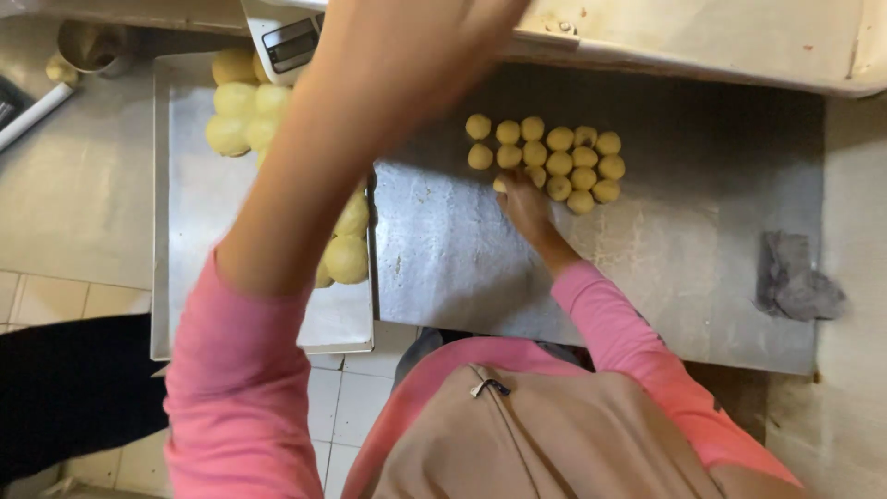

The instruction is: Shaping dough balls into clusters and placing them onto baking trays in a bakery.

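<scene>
Several small yellow dough balls (559, 164) sit in rows on a steel sheet (702, 231). My right hand (524, 205) lies on the sheet at the near left corner of that group, fingertips pinching one small dough ball (500, 185). My left arm (360, 139), in a pink sleeve, is raised and blurred across the middle of the view. It runs off the top edge, so its hand is out of frame. It passes over a second steel tray (185, 231) on the left that carries larger dough balls (346, 259).
A digital scale (288, 42) stands at the far end of the left tray. A crumpled grey cloth (796, 279) lies at the right. A metal bowl (89, 44) sits top left. Something dark (74, 397) is at lower left over the tiled floor.
</scene>
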